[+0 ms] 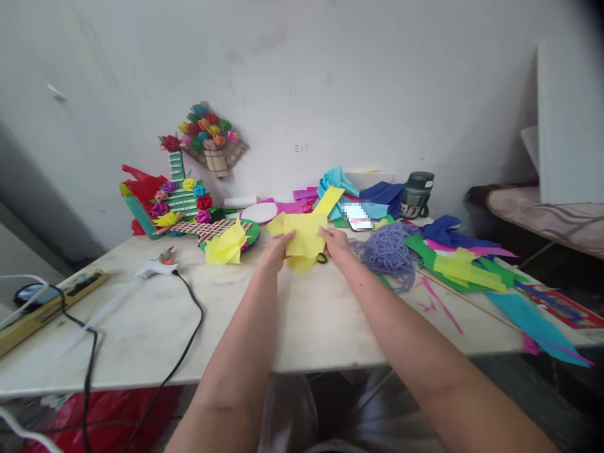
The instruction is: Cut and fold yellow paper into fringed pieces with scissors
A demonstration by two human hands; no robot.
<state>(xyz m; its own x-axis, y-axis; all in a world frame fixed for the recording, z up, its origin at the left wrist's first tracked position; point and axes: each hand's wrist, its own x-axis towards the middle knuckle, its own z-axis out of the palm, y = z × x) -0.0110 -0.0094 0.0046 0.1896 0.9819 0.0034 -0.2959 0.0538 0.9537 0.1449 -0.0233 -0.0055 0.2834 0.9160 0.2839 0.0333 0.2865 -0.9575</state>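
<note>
Yellow paper sheet: up between the person's hands, mid-surface, toward the back. Left grip pinched on its left edge, right grip pinched on its right. Can't tell if it touches the surface. Black ring pokes out just below it.

Right of the hands: purple yarn, then coloured paper scraps; phone and flask behind. Left: crumpled yellow paper, flower-covered craft, glue gun with black cord.

Surface is whitish and smudged, backed by a pale scuffed wall with a flower-basket piece against it. Patterned bedding far right.

Sheet: broad face toward the person, roughly square, so no clear long axis.

Writing: wall reads "217", maybe "Z17". Flask label unreadable; phone display pixelated.
</note>
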